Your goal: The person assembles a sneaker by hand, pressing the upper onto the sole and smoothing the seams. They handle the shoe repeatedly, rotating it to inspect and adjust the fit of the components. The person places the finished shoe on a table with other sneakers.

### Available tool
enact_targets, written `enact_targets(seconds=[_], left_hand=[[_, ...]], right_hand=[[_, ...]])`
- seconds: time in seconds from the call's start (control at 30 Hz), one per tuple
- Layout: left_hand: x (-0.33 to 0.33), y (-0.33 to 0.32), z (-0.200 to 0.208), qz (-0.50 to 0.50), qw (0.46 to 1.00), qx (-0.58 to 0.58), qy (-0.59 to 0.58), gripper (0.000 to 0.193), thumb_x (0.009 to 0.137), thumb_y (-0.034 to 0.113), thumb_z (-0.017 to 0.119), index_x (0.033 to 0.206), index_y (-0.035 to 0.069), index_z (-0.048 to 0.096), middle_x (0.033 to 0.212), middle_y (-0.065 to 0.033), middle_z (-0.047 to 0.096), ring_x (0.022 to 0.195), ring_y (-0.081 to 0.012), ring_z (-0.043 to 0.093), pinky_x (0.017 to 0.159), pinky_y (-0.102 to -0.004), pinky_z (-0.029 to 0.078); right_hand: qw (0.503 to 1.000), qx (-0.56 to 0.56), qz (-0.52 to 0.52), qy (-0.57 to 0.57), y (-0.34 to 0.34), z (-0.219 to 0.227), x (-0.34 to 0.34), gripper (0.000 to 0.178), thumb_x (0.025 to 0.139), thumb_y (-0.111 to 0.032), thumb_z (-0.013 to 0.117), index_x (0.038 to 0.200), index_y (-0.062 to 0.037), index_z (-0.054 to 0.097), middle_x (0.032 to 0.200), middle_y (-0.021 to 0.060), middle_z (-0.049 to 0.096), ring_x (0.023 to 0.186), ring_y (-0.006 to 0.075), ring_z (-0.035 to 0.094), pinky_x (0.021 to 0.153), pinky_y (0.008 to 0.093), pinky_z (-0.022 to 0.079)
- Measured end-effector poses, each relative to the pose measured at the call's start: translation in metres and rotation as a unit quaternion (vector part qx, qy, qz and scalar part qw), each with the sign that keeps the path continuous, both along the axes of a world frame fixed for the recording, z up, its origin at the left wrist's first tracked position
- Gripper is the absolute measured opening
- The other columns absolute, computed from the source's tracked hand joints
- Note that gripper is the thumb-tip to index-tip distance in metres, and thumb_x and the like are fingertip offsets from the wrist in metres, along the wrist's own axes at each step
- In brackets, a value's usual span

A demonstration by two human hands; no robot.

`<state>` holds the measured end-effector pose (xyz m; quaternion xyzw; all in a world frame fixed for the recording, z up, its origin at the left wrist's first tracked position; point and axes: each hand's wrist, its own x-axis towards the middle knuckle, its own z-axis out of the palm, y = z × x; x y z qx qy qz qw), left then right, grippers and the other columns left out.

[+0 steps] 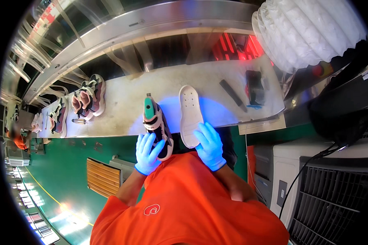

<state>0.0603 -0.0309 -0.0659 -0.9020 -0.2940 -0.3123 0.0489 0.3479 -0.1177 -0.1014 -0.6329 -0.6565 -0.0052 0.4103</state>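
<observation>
A dark and cream shoe upper (166, 136) with a green insert (150, 108) at its far end stands at the near edge of the bench. Beside its near end, my left hand (147, 155), in a pale glove lit blue, has its fingers spread, with the thumb against the shoe. To the right lies a cream shoe sole (189, 107), inner side up, its near end reaching past the bench edge. My right hand (210, 147), gloved too, is open at that end, fingertips touching the sole's right rim. Blue light falls around both pieces.
More shoes (95, 96) stand on the bench (124, 94) to the left, near a small cylinder (79, 121). A dark strip (233, 95) and a black object (255, 87) lie right. A white ribbed duct (306, 32) hangs upper right; a vented machine (331, 196) stands below.
</observation>
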Motion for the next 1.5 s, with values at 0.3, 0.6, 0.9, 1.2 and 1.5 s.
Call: enact_targets(seconds=[0.3, 0.6, 0.9, 1.2, 1.5], left_hand=[[0.063, 0.047, 0.194, -0.022, 0.902, -0.393, -0.179, 0.060, 0.077, 0.012, 0.100, 0.131, -0.002, 0.077, 0.121, -0.0161, 0.083, 0.111, -0.0195, 0.080, 0.097, -0.0373, 0.064], [0.095, 0.031, 0.121, -0.117, 0.899, -0.299, -0.299, 0.052, 0.092, 0.007, 0.094, 0.133, 0.007, 0.062, 0.139, -0.0255, 0.075, 0.122, -0.0303, 0.078, 0.104, -0.0436, 0.063], [0.100, 0.027, 0.124, -0.217, 0.942, -0.159, -0.202, 0.028, 0.089, 0.007, 0.084, 0.116, 0.007, 0.076, 0.143, -0.0300, 0.071, 0.114, -0.0468, 0.077, 0.098, -0.0494, 0.064], [0.084, -0.026, 0.109, -0.142, 0.856, -0.343, -0.360, 0.023, 0.096, 0.014, 0.084, 0.110, 0.000, 0.072, 0.148, -0.0362, 0.067, 0.145, -0.0516, 0.063, 0.128, -0.0589, 0.040], [0.089, -0.027, 0.116, -0.159, 0.793, -0.412, -0.419, 0.032, 0.088, 0.009, 0.095, 0.104, 0.004, 0.068, 0.143, -0.0328, 0.071, 0.143, -0.0409, 0.066, 0.128, -0.0582, 0.040]], right_hand=[[0.934, 0.115, 0.166, 0.295, -0.002, 0.152, 0.007, 0.034, 0.096, -0.008, 0.088, 0.125, 0.0025, 0.074, 0.122, 0.0194, 0.080, 0.109, 0.0316, 0.079, 0.096, 0.0400, 0.064], [0.822, -0.054, 0.156, 0.545, 0.006, 0.164, 0.009, 0.039, 0.101, -0.008, 0.080, 0.138, 0.0049, 0.073, 0.129, 0.0129, 0.077, 0.118, 0.0196, 0.072, 0.108, 0.0361, 0.057], [0.832, -0.005, 0.222, 0.508, 0.017, 0.134, 0.035, 0.033, 0.094, -0.002, 0.081, 0.126, 0.0035, 0.079, 0.114, 0.0080, 0.070, 0.105, 0.0196, 0.068, 0.099, 0.0334, 0.055], [0.886, 0.018, 0.218, 0.409, -0.004, 0.141, 0.001, 0.042, 0.085, 0.005, 0.088, 0.126, -0.0038, 0.080, 0.104, 0.0073, 0.068, 0.090, 0.0168, 0.065, 0.080, 0.0306, 0.054], [0.931, 0.034, 0.150, 0.330, -0.012, 0.151, -0.019, 0.036, 0.088, 0.002, 0.091, 0.121, -0.0074, 0.081, 0.100, 0.0044, 0.068, 0.080, 0.0182, 0.065, 0.070, 0.0294, 0.052]])
